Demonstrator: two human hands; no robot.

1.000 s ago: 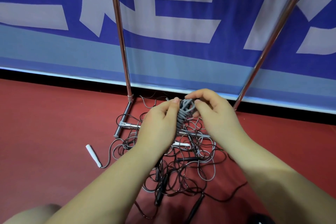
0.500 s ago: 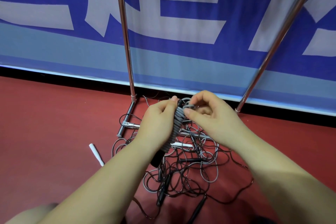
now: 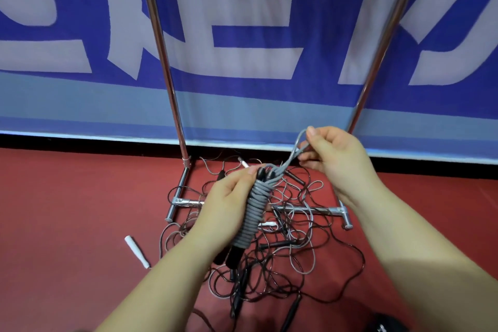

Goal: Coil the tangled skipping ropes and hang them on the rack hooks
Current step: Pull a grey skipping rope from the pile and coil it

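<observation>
My left hand [image 3: 226, 205] grips a grey skipping rope [image 3: 254, 213] wound tightly round its two black handles, held upright above the floor. My right hand [image 3: 336, 159] pinches the free loop of that grey rope [image 3: 297, 143] and holds it up and to the right of the bundle. Below both hands lies a tangle of black and grey ropes [image 3: 283, 259] with several black handles, spread over the rack's base bar [image 3: 304, 209]. The rack's two metal poles [image 3: 161, 56] rise in front of me; its hooks are out of view.
A white handle [image 3: 136, 251] lies on the red floor [image 3: 67, 210] left of the tangle, another [image 3: 266, 224] within it. A blue and white banner [image 3: 256, 35] stands behind the rack. A dark object [image 3: 385, 325] shows at the bottom right edge.
My right hand has drawn the grey rope's end loop out, up and to the right, away from the bundle. My left hand keeps its grip and has tilted the coil more upright.
</observation>
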